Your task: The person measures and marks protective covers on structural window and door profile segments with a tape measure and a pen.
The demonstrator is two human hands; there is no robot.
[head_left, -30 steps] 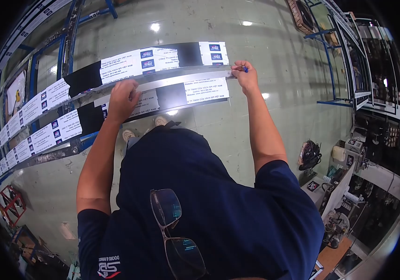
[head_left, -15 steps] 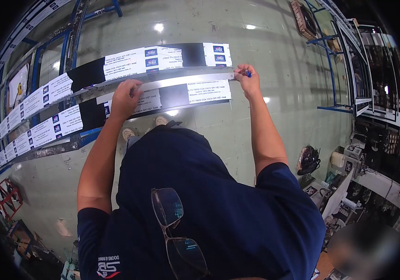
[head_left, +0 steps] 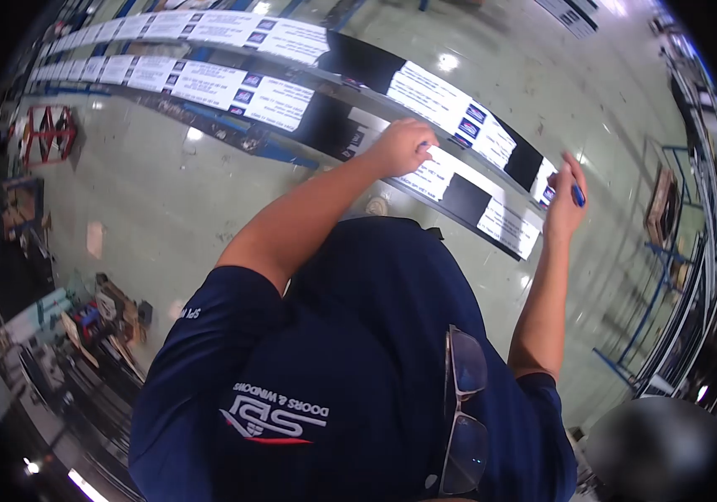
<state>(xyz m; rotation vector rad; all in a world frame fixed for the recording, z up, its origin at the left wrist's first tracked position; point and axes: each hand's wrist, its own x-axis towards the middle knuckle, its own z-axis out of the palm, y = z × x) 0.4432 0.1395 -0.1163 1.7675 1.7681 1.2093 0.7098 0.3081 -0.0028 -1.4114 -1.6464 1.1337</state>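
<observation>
Two long dark profiles covered in white printed film lie side by side, a far one [head_left: 434, 96] and a near one [head_left: 270, 102]. My left hand [head_left: 404, 149] is closed, its fingers curled over the near profile. What it holds is hidden, though a bit of blue shows at the fingertips. Toward the profiles' right end, my right hand [head_left: 567, 197] grips a blue pen [head_left: 578, 195], the index finger raised. A pale flat strip [head_left: 482, 180] runs along the near profile between both hands. Black bare patches [head_left: 465, 199] interrupt the film.
Blue stand rails [head_left: 283, 153] carry the profiles on the left. A red frame [head_left: 48, 134] stands on the floor at far left. Stacked profiles on a blue rack [head_left: 681, 293] line the right side. Tools and parts lie at lower left [head_left: 103, 322].
The view has swung, so the profiles now slope down to the right. My right hand has come off the strip's end and its index finger is raised. The left stays over the near profile.
</observation>
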